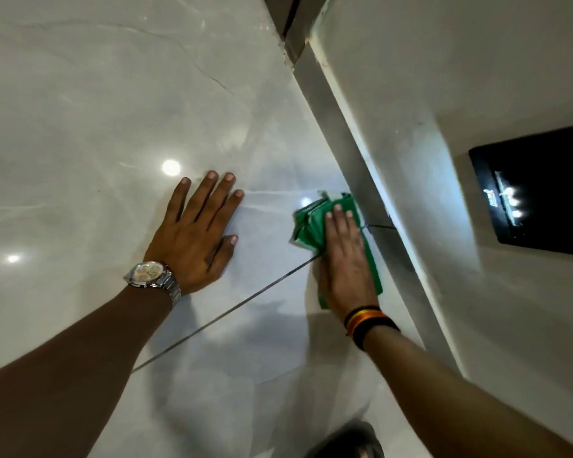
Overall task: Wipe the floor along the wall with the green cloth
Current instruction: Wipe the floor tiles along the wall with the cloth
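Observation:
The green cloth (313,223), folded with a white edge, lies flat on the glossy pale marble floor (113,110) right against the grey skirting (354,160) of the white wall (444,77). My right hand (344,259) presses flat on top of the cloth, fingers pointing away from me; most of the cloth is hidden under the palm. My left hand (199,229) rests flat on the bare floor to the left of the cloth, fingers spread, a silver watch on its wrist. A dark tile joint runs under my right hand.
A black glossy panel (536,190) is set in the wall at the right, reflecting lights. A dark gap or door edge (288,18) meets the skirting at the top. Ceiling lights reflect on the floor at the left. A dark shape shows at the bottom edge.

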A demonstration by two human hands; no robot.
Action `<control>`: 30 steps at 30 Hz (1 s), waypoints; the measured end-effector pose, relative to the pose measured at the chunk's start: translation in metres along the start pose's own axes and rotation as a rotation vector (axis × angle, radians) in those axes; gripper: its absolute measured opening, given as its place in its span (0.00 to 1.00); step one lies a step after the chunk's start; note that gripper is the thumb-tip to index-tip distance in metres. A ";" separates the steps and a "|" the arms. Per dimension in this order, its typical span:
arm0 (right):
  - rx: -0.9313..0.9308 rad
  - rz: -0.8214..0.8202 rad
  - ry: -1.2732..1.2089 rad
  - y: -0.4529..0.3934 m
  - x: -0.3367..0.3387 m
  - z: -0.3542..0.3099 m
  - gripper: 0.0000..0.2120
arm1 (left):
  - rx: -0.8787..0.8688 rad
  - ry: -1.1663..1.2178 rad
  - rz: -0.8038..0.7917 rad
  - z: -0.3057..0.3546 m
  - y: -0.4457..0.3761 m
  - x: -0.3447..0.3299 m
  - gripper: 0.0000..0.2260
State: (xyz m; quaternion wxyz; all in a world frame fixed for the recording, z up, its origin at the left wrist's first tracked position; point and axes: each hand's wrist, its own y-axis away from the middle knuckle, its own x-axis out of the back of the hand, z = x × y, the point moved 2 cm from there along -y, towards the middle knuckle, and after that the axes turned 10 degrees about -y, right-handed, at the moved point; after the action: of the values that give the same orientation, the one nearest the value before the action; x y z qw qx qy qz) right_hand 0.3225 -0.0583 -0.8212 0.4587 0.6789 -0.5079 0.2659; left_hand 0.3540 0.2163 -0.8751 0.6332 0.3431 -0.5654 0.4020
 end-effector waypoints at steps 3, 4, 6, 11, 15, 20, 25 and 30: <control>-0.020 0.079 -0.031 -0.052 0.004 -0.018 0.35 | -0.005 0.007 -0.002 -0.001 0.001 -0.002 0.32; -0.011 0.097 -0.057 -0.071 0.004 -0.030 0.35 | -0.007 0.009 -0.003 -0.001 0.002 -0.003 0.32; -0.019 0.134 -0.120 -0.109 0.004 -0.056 0.37 | -0.006 0.011 0.000 -0.002 0.002 -0.004 0.32; 0.044 0.153 -0.168 -0.192 0.007 -0.113 0.36 | -0.013 0.037 0.017 -0.003 0.002 -0.010 0.32; 0.283 0.003 -0.059 -0.180 0.010 -0.109 0.35 | -0.013 0.007 -0.006 -0.003 0.002 -0.009 0.33; 0.211 -0.029 -0.016 -0.107 0.014 -0.065 0.31 | -0.014 0.011 -0.025 -0.004 0.002 -0.005 0.32; 0.139 0.047 -0.068 -0.156 0.018 -0.082 0.29 | -0.019 0.041 -0.015 0.000 0.003 -0.004 0.32; 0.149 0.112 -0.058 -0.232 0.008 -0.142 0.30 | -0.022 0.009 -0.047 -0.002 0.001 -0.004 0.32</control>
State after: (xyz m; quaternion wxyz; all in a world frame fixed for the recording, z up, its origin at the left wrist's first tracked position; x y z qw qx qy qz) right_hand 0.5571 0.0796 -0.8346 0.3766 0.6890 -0.5370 0.3084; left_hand 0.3535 0.2180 -0.8797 0.6488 0.3474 -0.5589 0.3822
